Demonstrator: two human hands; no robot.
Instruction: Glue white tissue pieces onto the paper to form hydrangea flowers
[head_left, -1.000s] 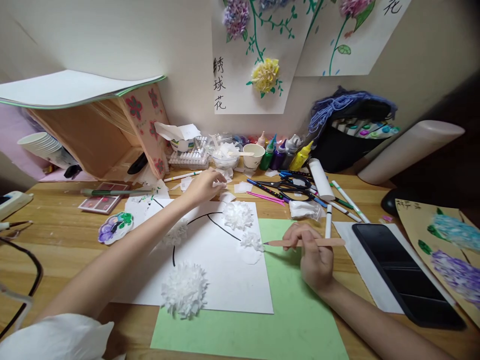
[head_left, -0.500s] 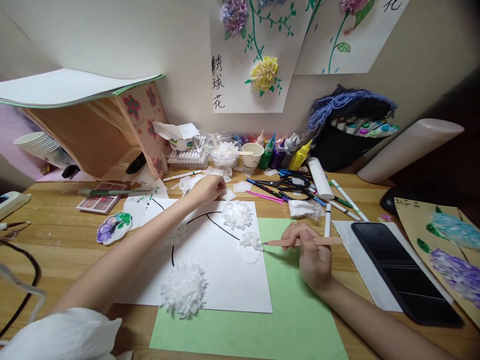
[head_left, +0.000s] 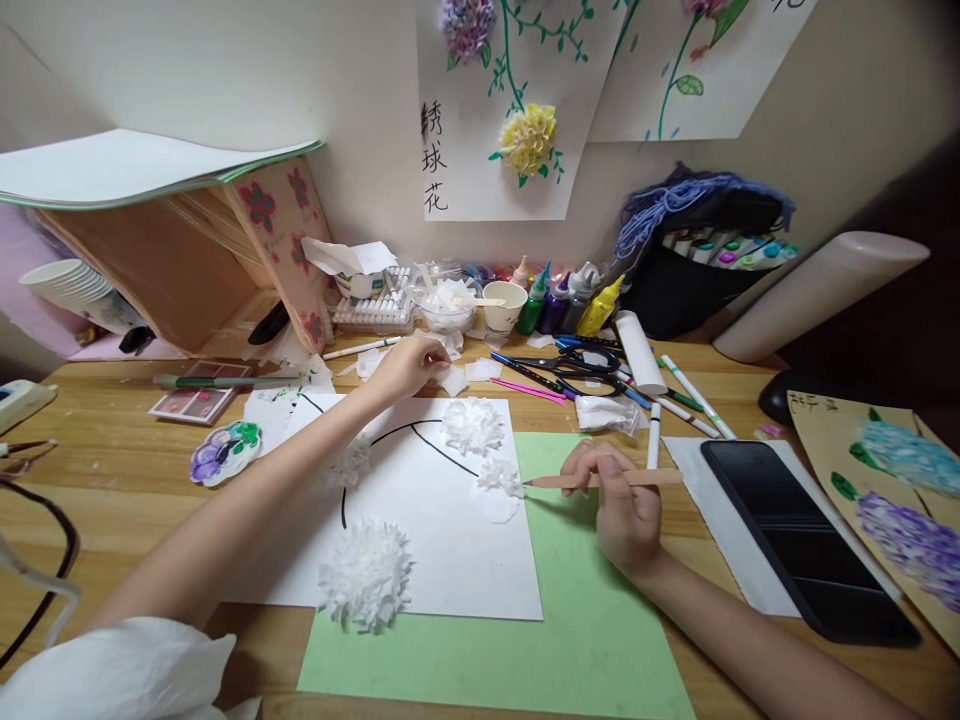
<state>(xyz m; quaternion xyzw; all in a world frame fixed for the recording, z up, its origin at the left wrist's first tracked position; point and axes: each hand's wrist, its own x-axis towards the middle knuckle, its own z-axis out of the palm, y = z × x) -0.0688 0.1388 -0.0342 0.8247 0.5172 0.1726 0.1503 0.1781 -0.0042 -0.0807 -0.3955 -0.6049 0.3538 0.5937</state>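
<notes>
A pencil [head_left: 555,482] is gripped in my right hand [head_left: 626,505], its tip pointing left at a small white tissue-paper flower [head_left: 500,478]. This flower sits at the right edge of a white sheet [head_left: 450,560]. My left hand [head_left: 411,368] reaches past the sheet's far edge to loose tissue-paper squares [head_left: 454,381]. Its fingers are curled together, and what they pinch, if anything, cannot be made out. Fuller tissue flowers stand on the sheet, one at the top [head_left: 472,426] and one at the lower left [head_left: 366,575]. Another [head_left: 350,464] is partly hidden by my left forearm. Black stem lines join them.
Green paper [head_left: 600,620] lies under the sheet. Black scissors [head_left: 577,370], pens and a white roll [head_left: 640,353] lie behind. Paint bottles [head_left: 555,305] and a paper cup [head_left: 504,308] line the wall. A phone [head_left: 806,540] is at right, a paint palette [head_left: 225,453] at left.
My left hand has shifted slightly, its fingers lower at the loose tissue squares. The right hand holds the pencil in nearly the same place. The view has moved a little.
</notes>
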